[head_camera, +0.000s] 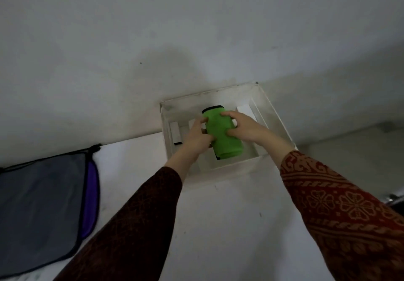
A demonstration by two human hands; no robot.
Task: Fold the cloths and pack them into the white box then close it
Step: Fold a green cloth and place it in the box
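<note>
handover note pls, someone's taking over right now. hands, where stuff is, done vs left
Left hand and right hand: both grip the folded green cloth, one on each side.
Cloth sits low inside the open white box, which stands against the wall.
Grey-purple bag lies far left.
Done: green cloth folded, going in.
Left: release, close the box. No lid or other cloths in view.

Green cloth (223, 134) with black edging; white box (275, 117); grey-and-purple bag (43, 204); red patterned sleeves (341, 210).

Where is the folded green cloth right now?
The folded green cloth sits mid-frame inside the open white box, gripped between left hand and right hand.
</note>
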